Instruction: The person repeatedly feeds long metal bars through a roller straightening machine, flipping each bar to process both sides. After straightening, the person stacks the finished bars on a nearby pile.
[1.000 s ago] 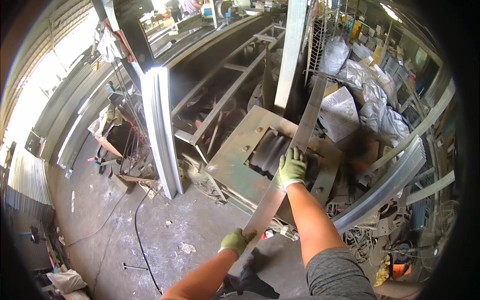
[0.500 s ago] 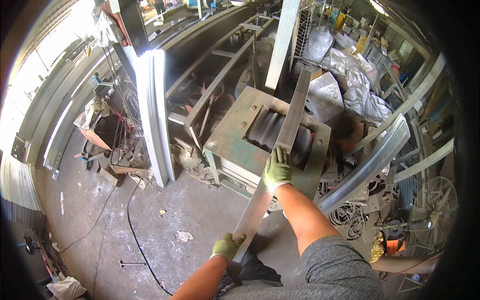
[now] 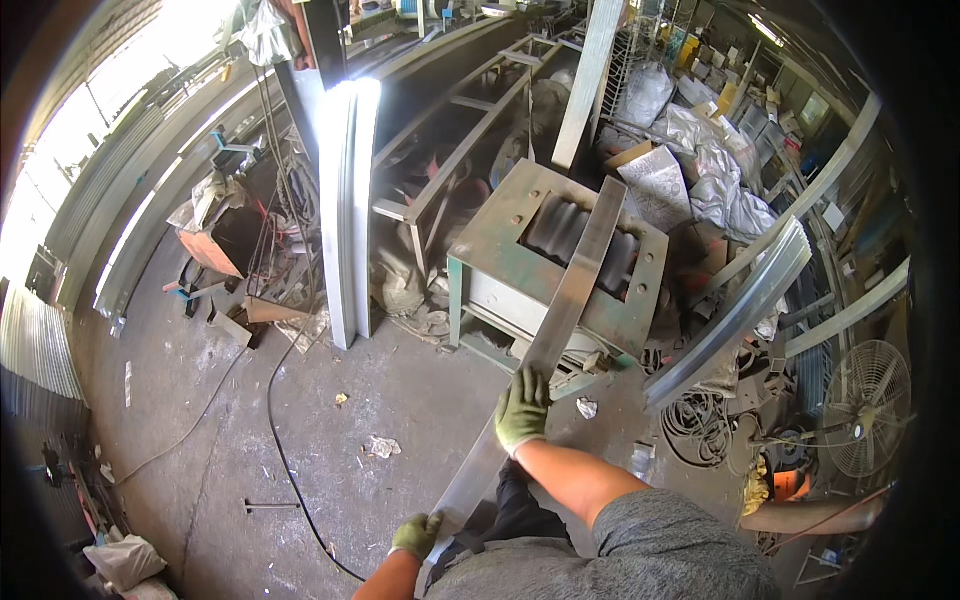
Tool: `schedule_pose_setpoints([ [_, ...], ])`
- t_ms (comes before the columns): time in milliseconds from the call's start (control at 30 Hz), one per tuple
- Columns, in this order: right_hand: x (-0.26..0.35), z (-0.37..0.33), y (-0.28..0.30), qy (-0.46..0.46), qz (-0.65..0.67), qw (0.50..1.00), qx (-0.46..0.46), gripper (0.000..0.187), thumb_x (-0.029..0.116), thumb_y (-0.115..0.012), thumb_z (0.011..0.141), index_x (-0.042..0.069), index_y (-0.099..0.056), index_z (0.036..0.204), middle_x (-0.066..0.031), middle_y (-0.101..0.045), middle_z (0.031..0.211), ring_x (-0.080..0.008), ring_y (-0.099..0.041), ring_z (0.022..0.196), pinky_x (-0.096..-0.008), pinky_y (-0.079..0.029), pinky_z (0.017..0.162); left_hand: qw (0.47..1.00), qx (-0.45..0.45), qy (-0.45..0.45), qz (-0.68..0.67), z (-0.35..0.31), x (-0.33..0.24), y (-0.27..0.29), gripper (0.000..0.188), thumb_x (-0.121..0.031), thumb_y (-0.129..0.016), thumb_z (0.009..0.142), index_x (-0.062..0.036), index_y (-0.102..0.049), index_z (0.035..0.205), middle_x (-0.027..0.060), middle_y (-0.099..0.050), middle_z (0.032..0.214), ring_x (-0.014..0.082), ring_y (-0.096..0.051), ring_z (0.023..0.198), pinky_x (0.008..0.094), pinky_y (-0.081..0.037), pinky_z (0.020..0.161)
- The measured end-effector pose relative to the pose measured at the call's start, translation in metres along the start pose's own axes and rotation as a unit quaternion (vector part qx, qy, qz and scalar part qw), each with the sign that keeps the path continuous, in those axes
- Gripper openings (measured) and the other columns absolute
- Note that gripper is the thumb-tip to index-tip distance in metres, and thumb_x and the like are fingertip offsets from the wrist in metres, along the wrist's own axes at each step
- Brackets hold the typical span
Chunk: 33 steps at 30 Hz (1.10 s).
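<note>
A long, flat-sided grey metal bar (image 3: 572, 305) slants from my body up over a green-edged steel machine (image 3: 485, 225). Its far part crosses the opening in the machine's top, where dark ridged rollers (image 3: 560, 230) show. My left hand (image 3: 415, 535), in a green-and-white work glove, is closed around the bar's near end, beside my hip. Gloved alike, my right hand (image 3: 522, 408) grips the bar farther up, just short of the machine, with its fingers over the upper face. The bar's underside and my left fingertips are hidden.
Bundled metal profiles (image 3: 348, 220) stand upright left of the machine. A black cable (image 3: 275, 410) crosses the floor. More curved-looking profiles (image 3: 735, 310) lean at the right, near a fan (image 3: 865, 410) and coiled cable (image 3: 695, 430). Silver sacks (image 3: 715, 185) lie behind.
Both hands and the bar have come back toward my body, away from the machine. The bar's far end now lies nearer the roller opening. My view has shifted slightly.
</note>
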State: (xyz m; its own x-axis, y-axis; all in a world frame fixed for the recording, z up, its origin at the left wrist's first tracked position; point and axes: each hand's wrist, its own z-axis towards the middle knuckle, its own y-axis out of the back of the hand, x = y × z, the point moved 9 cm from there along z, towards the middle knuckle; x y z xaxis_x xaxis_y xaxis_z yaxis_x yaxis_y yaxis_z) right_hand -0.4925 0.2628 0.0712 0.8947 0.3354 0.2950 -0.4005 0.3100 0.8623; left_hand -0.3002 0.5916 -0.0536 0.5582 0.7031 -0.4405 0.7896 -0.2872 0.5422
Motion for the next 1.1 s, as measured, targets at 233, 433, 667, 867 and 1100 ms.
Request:
schedule_pose_setpoints([
  [233, 0.069, -0.126, 0.014, 0.080, 0.063, 0.981, 0.166, 0.068, 0.039, -0.060, 0.103, -0.006, -0.049, 0.153, -0.0293, -0.045, 0.162, -0.0476, -0.036, 0.154, -0.0562, -0.024, 0.131, 1.000, 0.010, 0.005, 0.003, -0.070, 0.139, -0.007, 0.072, -0.070, -0.048, 0.104, -0.0060, -0.077, 0.116, 0.0283, -0.076, 0.110, 0.0485, -0.071, 0.112, 0.0535, -0.055, 0.097],
  [433, 0.069, -0.130, 0.028, 0.139, 0.169, 0.949, 0.225, 0.067, 0.037, -0.068, 0.098, -0.002, -0.053, 0.150, -0.0282, -0.045, 0.162, -0.0445, -0.041, 0.153, -0.0536, -0.030, 0.129, 0.999, -0.027, 0.012, -0.023, -0.072, 0.169, 0.006, 0.076, -0.073, -0.050, 0.103, -0.0036, -0.079, 0.114, 0.0274, -0.078, 0.105, 0.0453, -0.074, 0.108, 0.0521, -0.056, 0.093],
  [667, -0.057, -0.021, 0.033, -0.191, 0.233, 0.953, -0.041, 0.074, 0.029, -0.080, 0.093, -0.006, -0.050, 0.150, -0.0306, -0.054, 0.152, -0.0458, -0.051, 0.143, -0.0492, -0.041, 0.122, 0.987, 0.031, 0.006, -0.156, 0.004, 0.003, 0.022, 0.069, -0.066, -0.055, 0.104, -0.0024, -0.080, 0.108, 0.0124, -0.076, 0.087, 0.0240, -0.072, 0.089, 0.0428, -0.056, 0.081],
  [867, -0.101, 0.018, -0.048, -0.377, 0.542, 0.742, 0.115, 0.063, 0.042, -0.081, 0.094, -0.006, -0.066, 0.132, -0.0146, -0.075, 0.120, -0.0240, -0.069, 0.110, -0.0372, -0.052, 0.098, 0.958, 0.140, -0.060, -0.243, 0.048, -0.155, 0.021, 0.073, -0.069, -0.056, 0.105, -0.0003, -0.077, 0.116, 0.0061, -0.072, 0.091, 0.0170, -0.066, 0.087, 0.0354, -0.055, 0.079],
  [1100, -0.133, 0.093, -0.053, -0.431, 0.370, 0.813, 0.126, 0.046, 0.036, -0.070, 0.091, -0.005, -0.073, 0.113, -0.0263, -0.078, 0.107, -0.0432, -0.074, 0.107, -0.0485, -0.055, 0.096, 0.974, -0.023, -0.227, 0.003, 0.025, -0.262, 0.075, 0.090, -0.061, -0.080, 0.090, 0.0038, -0.054, 0.148, 0.0230, -0.076, 0.110, 0.0361, -0.074, 0.102, 0.0440, -0.058, 0.089],
])
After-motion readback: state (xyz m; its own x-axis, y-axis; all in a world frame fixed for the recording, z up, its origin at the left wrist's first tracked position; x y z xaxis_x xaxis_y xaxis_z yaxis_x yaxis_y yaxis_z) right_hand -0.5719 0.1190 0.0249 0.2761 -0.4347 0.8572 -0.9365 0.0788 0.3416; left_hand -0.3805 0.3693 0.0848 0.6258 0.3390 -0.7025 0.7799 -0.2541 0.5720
